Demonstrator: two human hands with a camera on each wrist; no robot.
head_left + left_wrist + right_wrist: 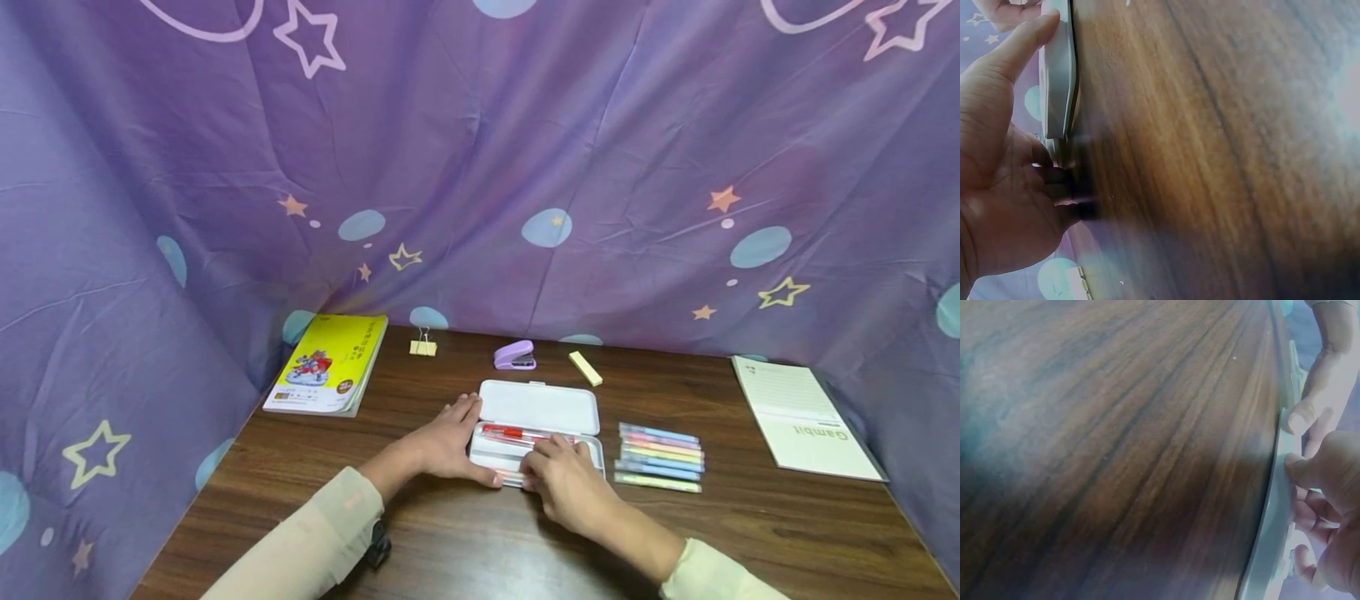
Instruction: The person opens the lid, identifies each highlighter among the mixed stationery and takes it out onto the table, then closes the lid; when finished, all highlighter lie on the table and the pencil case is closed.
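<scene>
A white pencil case [538, 408] lies open on the table, its lid folded back. Red pens [513, 432] lie in its rear compartment, and a pale pinkish strip [510, 476] shows along the front one. My left hand [450, 446] rests at the case's left end, fingers extended along the side. Its thumb [1047, 28] touches the front edge. Over the right half of the case is my right hand [566, 483], fingers bent down inside and thumb [1297, 464] at the front rim. I cannot tell whether those fingers hold something.
Several highlighters [660, 458] lie in a row right of the case. Behind it stand a purple stapler [515, 356], a yellow binder clip [423, 347] and a pale yellow block [585, 367]. Yellow books [330, 364] lie at left, a notepad [806, 421] at right. A purple curtain [480, 167] hangs behind.
</scene>
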